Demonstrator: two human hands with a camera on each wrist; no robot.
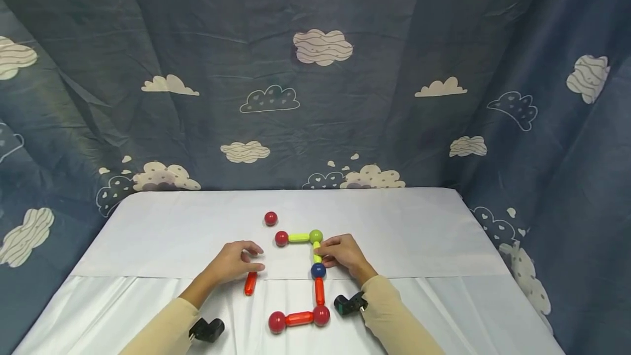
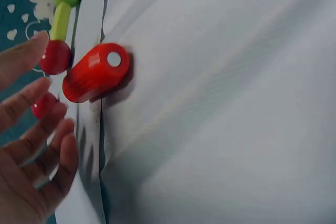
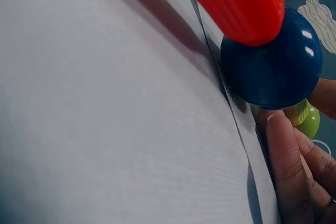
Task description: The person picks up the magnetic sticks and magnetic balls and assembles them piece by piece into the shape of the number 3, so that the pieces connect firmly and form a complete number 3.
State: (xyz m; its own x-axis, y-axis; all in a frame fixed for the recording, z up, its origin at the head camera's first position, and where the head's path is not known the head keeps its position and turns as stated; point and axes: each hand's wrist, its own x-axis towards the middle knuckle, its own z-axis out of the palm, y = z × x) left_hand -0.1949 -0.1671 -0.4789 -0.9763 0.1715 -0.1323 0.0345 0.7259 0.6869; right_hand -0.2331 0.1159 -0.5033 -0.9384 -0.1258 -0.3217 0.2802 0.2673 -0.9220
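A chain of magnetic rods and balls lies on the white-covered table. My right hand (image 1: 346,253) pinches the upright yellow-green rod (image 1: 317,259) between the green ball (image 1: 316,236) and the blue ball (image 1: 318,270). In the right wrist view, thumb and fingers are close behind the blue ball (image 3: 270,64), and a red rod (image 3: 239,3) meets its near side. My left hand (image 1: 233,263), fingers loosely spread, hovers by a loose red rod (image 1: 250,284). The left wrist view shows that red rod (image 2: 97,72) apart from the fingers, its silvery end disc facing the camera.
Another yellow-green rod (image 1: 298,238) runs left from the green ball to a red ball (image 1: 281,239). Behind it sits a loose red ball (image 1: 270,218). The chain's near end has a red rod (image 1: 299,319) between two red balls. A cloud-patterned curtain (image 1: 222,70) hangs behind the table.
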